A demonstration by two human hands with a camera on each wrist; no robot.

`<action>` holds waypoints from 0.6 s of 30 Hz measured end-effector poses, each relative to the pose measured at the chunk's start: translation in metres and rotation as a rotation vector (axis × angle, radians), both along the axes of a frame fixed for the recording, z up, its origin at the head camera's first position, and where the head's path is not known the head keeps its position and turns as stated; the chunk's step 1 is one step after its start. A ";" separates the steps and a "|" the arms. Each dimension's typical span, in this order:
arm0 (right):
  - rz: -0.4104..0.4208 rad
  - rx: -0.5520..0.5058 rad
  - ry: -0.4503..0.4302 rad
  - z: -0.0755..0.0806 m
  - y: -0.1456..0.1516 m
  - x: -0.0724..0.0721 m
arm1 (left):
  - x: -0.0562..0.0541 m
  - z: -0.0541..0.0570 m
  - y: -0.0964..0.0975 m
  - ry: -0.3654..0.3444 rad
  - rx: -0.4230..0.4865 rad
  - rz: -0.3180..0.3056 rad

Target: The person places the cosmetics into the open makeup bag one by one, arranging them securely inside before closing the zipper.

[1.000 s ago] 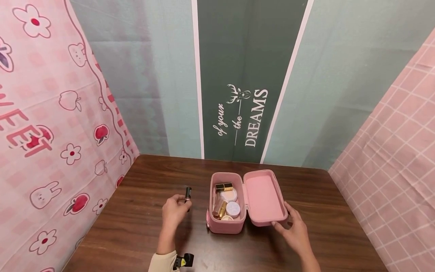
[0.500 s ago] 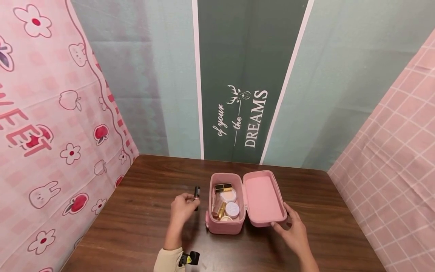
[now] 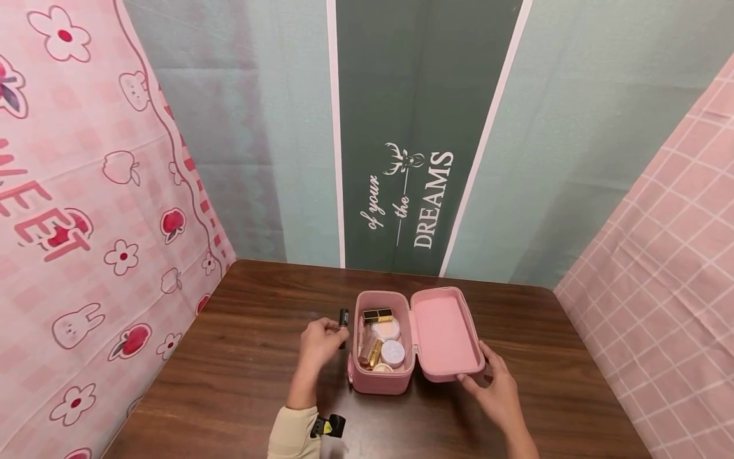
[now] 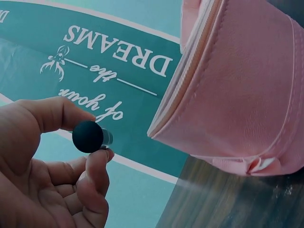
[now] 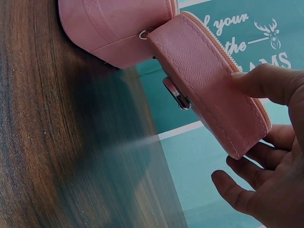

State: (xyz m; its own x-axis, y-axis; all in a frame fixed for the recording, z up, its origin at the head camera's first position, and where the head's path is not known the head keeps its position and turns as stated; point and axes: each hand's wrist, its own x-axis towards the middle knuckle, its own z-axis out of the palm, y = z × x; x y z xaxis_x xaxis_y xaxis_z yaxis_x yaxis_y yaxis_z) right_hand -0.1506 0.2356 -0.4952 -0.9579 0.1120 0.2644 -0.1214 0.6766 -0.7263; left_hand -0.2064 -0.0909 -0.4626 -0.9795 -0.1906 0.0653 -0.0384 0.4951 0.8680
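My left hand (image 3: pixel 321 344) pinches a slim black lipstick tube (image 3: pixel 344 317) between thumb and fingers, just left of the pink makeup case (image 3: pixel 381 384). In the left wrist view the round dark end of the lipstick (image 4: pixel 88 137) faces the camera, with a clear band behind it. The case stands unzipped, its lid (image 3: pixel 446 333) folded out to the right. At the lid's near right corner my right hand (image 3: pixel 499 387) grips the edge; in the right wrist view the thumb lies on the zipper side and fingers are behind the corner.
Inside the case lie a black-and-gold box (image 3: pixel 378 316), a round compact (image 3: pixel 387 329), a lilac round jar (image 3: pixel 392 352), a gold tube (image 3: pixel 375 354) and other cosmetics. The wooden table (image 3: pixel 246 382) ends at a green printed cloth (image 3: pixel 424 127) behind.
My left hand has carried the lipstick rightward across the table, close to the case's left rim. The right hand keeps its grip on the lid, and the case has stayed put.
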 end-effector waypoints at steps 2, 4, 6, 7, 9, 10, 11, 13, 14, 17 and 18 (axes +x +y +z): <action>0.000 0.005 0.008 0.000 0.000 0.000 | -0.002 0.001 0.003 -0.007 0.005 0.003; 0.002 0.005 0.016 -0.001 0.000 0.000 | -0.003 0.001 0.006 -0.011 0.001 0.012; 0.008 0.000 0.023 -0.001 0.001 0.000 | -0.005 0.001 0.010 0.000 -0.019 0.024; 0.010 -0.004 0.025 -0.001 0.001 0.000 | -0.006 0.001 0.011 0.006 -0.029 0.030; 0.013 -0.010 0.029 -0.001 0.001 0.000 | -0.008 0.002 0.015 0.011 -0.048 0.042; 0.013 -0.012 0.030 -0.001 0.002 0.000 | -0.008 0.002 0.017 0.014 -0.056 0.046; 0.013 -0.013 0.032 -0.002 0.002 -0.001 | -0.009 0.002 0.018 0.019 -0.064 0.048; 0.011 -0.010 0.037 -0.002 0.001 -0.001 | -0.011 0.002 0.022 0.017 -0.068 0.052; 0.009 -0.006 0.045 -0.002 0.001 -0.001 | -0.012 0.002 0.024 0.012 -0.069 0.051; 0.005 0.001 0.062 -0.003 0.001 -0.001 | -0.014 0.000 0.028 0.010 -0.071 0.039; 0.004 0.002 0.066 -0.003 0.001 -0.001 | -0.015 -0.001 0.030 0.004 -0.072 0.036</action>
